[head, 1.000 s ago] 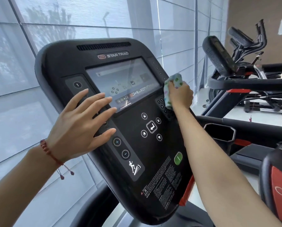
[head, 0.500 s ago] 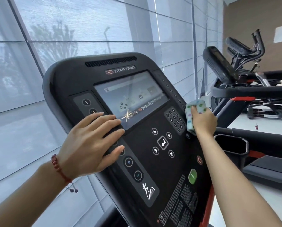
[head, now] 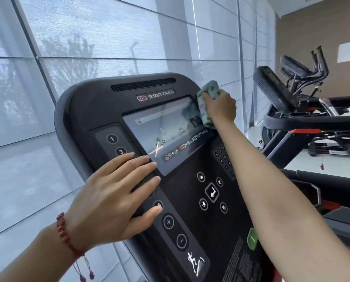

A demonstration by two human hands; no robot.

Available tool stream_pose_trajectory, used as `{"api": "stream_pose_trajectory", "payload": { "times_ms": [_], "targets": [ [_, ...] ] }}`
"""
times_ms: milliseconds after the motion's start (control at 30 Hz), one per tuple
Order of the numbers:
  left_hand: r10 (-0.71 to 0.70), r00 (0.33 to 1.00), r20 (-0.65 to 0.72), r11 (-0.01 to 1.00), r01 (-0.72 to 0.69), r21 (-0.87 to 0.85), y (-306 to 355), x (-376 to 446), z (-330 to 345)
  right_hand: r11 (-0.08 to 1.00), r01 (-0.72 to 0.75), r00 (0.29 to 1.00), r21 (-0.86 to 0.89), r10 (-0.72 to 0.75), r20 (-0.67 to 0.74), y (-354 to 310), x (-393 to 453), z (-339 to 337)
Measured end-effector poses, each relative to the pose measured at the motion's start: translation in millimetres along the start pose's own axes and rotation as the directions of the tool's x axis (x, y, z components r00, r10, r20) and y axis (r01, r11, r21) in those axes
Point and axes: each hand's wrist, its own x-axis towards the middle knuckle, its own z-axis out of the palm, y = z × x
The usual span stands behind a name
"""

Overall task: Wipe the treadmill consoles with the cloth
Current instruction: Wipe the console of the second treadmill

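A black Star Trac treadmill console (head: 101, 106) fills the middle of the view, tilted, with a screen (head: 166, 131) and button panels. My right hand (head: 219, 106) grips a white cloth with green and purple dots (head: 205, 102) and presses it against the console's upper right edge, beside the screen's right end. My left hand (head: 117, 198) lies flat with straight fingers on the left button strip, covering some buttons below the 1 and 3 keys. My right forearm crosses the keypad on the right side.
A second treadmill console (head: 271, 88) and its black handrail (head: 312, 121) stand to the right. Further exercise machines (head: 304, 66) are behind it near a brown wall. Sheer window blinds (head: 88, 37) run along the left and back.
My right hand has carried the cloth up from beside the number keypad to the console's upper right edge. My left hand stays flat on the left button strip. The view shifted slightly.
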Motion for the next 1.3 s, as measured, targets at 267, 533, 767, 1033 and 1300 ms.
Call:
{"api": "stream_pose_trajectory", "payload": {
  "times_ms": [267,533,767,1033,1300],
  "targets": [
    [0.001,1.000,-0.023,1.000,-0.001,0.009,0.5,-1.9,0.3,0.991,-0.135,0.991,0.012,0.135,-0.010,72.4,-30.9,-30.8],
    [-0.005,1.000,-0.005,0.999,0.005,0.039,1.3,-1.4,-0.3,0.962,-0.268,0.961,-0.058,0.263,-0.089,128.2,-78.3,-63.3],
    [-0.015,1.000,0.027,0.997,0.013,0.072,3.4,-1.0,-3.2,0.983,-0.186,0.982,-0.006,0.185,-0.024,97.2,-116.2,-62.7],
    [-0.100,0.988,0.115,0.988,0.085,0.127,17.9,-8.4,-11.4,0.991,0.055,0.994,0.123,-0.066,0.084,49.9,-192.3,-65.0],
    [-0.261,0.954,0.150,0.959,0.238,0.154,55.5,-31.9,-38.3,0.992,0.062,0.978,0.106,-0.081,0.190,36.0,-216.3,-90.6]
  ]
}}
